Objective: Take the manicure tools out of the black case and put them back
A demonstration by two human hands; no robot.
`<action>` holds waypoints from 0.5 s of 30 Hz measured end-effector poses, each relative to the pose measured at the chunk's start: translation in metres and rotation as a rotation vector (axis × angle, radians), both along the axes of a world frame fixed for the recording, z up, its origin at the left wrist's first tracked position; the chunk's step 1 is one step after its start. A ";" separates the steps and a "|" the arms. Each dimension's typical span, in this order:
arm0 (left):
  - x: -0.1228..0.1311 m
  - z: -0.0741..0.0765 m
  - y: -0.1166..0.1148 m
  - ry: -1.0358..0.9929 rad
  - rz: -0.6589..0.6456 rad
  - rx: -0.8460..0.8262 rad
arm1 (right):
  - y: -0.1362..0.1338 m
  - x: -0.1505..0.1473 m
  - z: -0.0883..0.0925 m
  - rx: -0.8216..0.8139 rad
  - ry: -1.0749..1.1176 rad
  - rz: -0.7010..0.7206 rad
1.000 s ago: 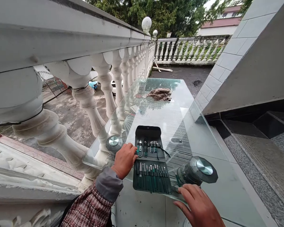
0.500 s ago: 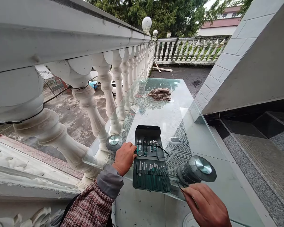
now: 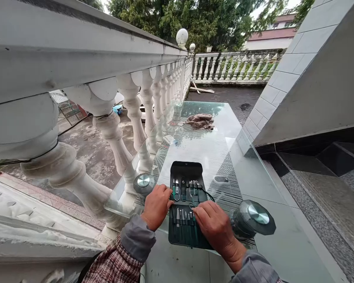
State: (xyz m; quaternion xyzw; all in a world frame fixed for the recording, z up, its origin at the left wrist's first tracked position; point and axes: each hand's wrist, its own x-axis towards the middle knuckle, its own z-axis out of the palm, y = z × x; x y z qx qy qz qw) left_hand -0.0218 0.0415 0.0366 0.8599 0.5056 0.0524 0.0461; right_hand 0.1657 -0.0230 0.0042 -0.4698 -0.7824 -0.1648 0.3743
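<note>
An unfolded dark manicure case (image 3: 186,168) lies on the glass table. Its upper half holds scissors with green ring handles (image 3: 176,196), nail clippers (image 3: 194,188) and other tools; a row of slim metal tools (image 3: 182,214) fills the lower half. My left hand (image 3: 157,206) pinches the case's left edge near its fold, by the green-handled scissors. Over the right side of the case, my right hand (image 3: 215,224) is closed on a small thin tool with a ring handle (image 3: 191,205), apparently small scissors, tip toward the upper half. That hand covers part of the lower row.
The glass table (image 3: 262,192) has round metal-capped supports (image 3: 258,213) at left and right. A brown cloth (image 3: 200,121) lies toward its far end, and a small dark oval object (image 3: 221,179) right of the case. White balusters (image 3: 107,129) flank the left; steps (image 3: 321,188) are at right.
My right hand has moved left and up from the table's near right side to above the case, carrying the thin tool. My left hand keeps its hold on the case edge.
</note>
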 end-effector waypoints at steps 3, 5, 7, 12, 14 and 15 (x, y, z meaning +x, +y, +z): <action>0.000 0.002 -0.001 -0.006 -0.007 0.006 | 0.005 -0.002 -0.002 -0.017 -0.052 0.000; 0.000 0.003 -0.002 -0.011 -0.012 0.012 | 0.008 -0.003 -0.002 -0.028 -0.091 -0.006; 0.001 0.003 -0.003 -0.013 -0.013 0.018 | 0.010 -0.004 -0.003 -0.034 -0.122 -0.008; 0.001 0.002 -0.004 -0.011 -0.018 0.022 | 0.015 -0.005 -0.004 -0.078 -0.171 -0.023; 0.000 0.002 -0.005 -0.015 -0.022 0.025 | 0.017 -0.005 -0.005 -0.105 -0.162 -0.027; 0.000 0.002 -0.005 -0.017 -0.023 0.026 | 0.018 -0.005 -0.005 -0.117 -0.157 -0.028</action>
